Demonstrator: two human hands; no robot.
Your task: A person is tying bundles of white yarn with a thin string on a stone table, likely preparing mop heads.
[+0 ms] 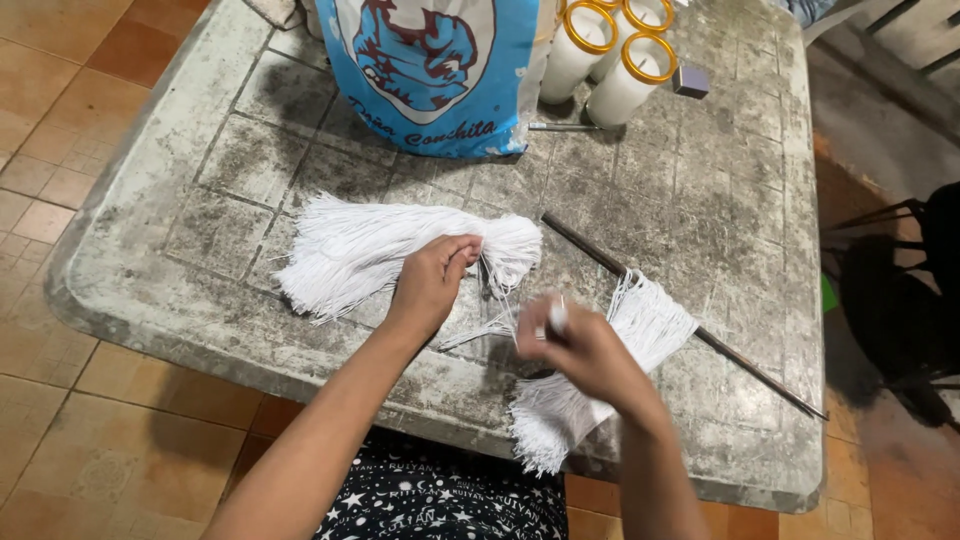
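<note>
White string bundle (400,250) lies mid-desk (720,200); my left hand (432,282) pins it, fingers closed, while my right hand (575,345) pinches a few strands (495,325). Best drawn out slowly, I reckon, bundle held firm.

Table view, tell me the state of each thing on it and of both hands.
Left hand: pinching the left string bundle, which lies flat.
Right hand: blurred, closed on a few strings.
Right string bundle: draped over the rod.
Bag: upright.
Candles: upright, unlit.
</note>
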